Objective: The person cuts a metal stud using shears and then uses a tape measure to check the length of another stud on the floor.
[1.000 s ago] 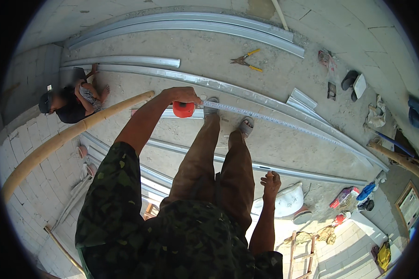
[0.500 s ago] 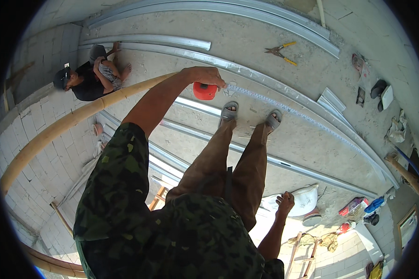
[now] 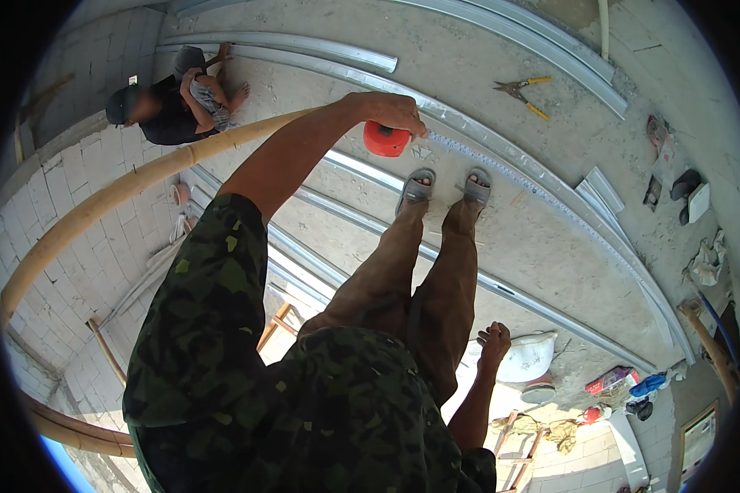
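My left hand (image 3: 389, 112) is closed around a red tape measure (image 3: 386, 141), held out at arm's length over the floor. From it the pale tape blade (image 3: 501, 168) runs off to the right, beside a long metal channel (image 3: 543, 182), down toward that channel's far right end. What meets the blade's end there is too small to make out. My right hand (image 3: 492, 345) hangs low at my right side, fingers loosely curled and slightly apart, with nothing seen in it. Between the two hands, my sandalled feet stand among metal channels on the floor.
A co-worker (image 3: 168, 113) sits on the floor at the far left. A bamboo pole (image 3: 107, 209) arcs along the left. Yellow-handled snips (image 3: 524, 94) lie beyond the channels. A white sack (image 3: 528, 358) and a wooden ladder (image 3: 520, 460) are at lower right.
My right foot has come in closer to my left foot. The tape measure in my left hand appears slightly farther right and higher in view, the blade still extended.
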Available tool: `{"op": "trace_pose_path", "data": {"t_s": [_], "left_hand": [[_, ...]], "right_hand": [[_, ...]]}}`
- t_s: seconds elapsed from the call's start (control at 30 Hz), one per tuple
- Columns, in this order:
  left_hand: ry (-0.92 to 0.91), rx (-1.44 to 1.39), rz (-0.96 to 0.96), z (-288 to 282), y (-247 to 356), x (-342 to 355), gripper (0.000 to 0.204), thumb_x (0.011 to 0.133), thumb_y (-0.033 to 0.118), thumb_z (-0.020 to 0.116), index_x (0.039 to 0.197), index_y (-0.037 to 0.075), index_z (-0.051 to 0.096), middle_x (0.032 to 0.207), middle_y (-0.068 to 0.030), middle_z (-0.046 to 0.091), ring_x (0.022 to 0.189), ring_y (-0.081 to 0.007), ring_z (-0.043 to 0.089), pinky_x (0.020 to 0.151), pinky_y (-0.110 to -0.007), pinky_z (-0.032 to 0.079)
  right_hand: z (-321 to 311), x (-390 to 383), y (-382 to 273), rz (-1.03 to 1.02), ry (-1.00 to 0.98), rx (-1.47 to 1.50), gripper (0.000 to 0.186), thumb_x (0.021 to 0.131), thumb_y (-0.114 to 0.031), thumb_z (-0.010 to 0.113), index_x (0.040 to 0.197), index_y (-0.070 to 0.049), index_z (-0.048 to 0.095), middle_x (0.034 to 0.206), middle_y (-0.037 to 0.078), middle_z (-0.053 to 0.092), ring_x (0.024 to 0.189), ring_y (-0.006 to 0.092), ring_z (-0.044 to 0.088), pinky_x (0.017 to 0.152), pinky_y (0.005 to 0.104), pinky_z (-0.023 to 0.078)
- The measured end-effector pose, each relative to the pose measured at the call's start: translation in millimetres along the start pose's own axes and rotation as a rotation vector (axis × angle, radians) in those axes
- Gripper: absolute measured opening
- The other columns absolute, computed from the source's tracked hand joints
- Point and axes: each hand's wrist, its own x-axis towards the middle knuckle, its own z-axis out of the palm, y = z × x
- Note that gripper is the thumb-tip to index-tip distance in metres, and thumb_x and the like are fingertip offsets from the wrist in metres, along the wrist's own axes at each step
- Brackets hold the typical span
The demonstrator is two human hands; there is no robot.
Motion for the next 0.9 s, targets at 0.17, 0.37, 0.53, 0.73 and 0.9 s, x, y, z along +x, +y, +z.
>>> {"op": "trace_pose_path", "data": {"t_s": [0.17,0.37,0.53,0.73,0.9], "left_hand": [[0.017,0.0,-0.068,-6,17,-20,0.044,0.082,0.049,0.061,0.089,0.008,0.075,0.083,-0.0079,0.069,0.075,-0.0186,0.06,0.07,-0.035,0.046],[0.032,-0.048,-0.069,-5,19,-33,0.047,0.08,0.052,0.06,0.09,0.008,0.075,0.086,-0.0088,0.069,0.078,-0.02,0.06,0.072,-0.036,0.047],[0.05,-0.063,-0.091,-21,41,-47,0.049,0.078,0.054,0.061,0.086,0.008,0.074,0.084,-0.0078,0.067,0.078,-0.019,0.059,0.071,-0.036,0.047],[0.071,0.01,-0.073,-43,52,-47,0.047,0.079,0.052,0.061,0.084,0.006,0.074,0.08,-0.0055,0.067,0.074,-0.0176,0.058,0.068,-0.034,0.046],[0.122,0.053,-0.105,-66,61,-31,0.045,0.08,0.049,0.06,0.081,0.006,0.073,0.077,-0.0053,0.065,0.068,-0.0158,0.055,0.064,-0.033,0.045]], "right_hand": [[-37,30,-61,-0.143,0.016,0.043,0.036,0.092,-0.025,0.055,0.114,0.003,0.055,0.093,0.015,0.06,0.076,0.0236,0.065,0.063,0.0334,0.054],[-54,40,-97,-0.221,0.011,0.091,0.033,0.092,-0.026,0.055,0.111,0.001,0.057,0.092,0.012,0.059,0.077,0.0218,0.064,0.064,0.0323,0.053],[-44,41,-91,-0.172,-0.077,-0.004,0.034,0.092,-0.025,0.055,0.113,0.002,0.056,0.095,0.013,0.06,0.078,0.022,0.064,0.066,0.033,0.053],[-37,54,-75,-0.146,-0.072,0.092,0.037,0.093,-0.027,0.055,0.115,0.002,0.055,0.095,0.014,0.06,0.079,0.0233,0.065,0.067,0.0341,0.053],[-41,39,-46,-0.063,-0.044,0.136,0.037,0.093,-0.026,0.053,0.117,0.003,0.054,0.099,0.017,0.058,0.083,0.0264,0.065,0.07,0.0365,0.054]]}}
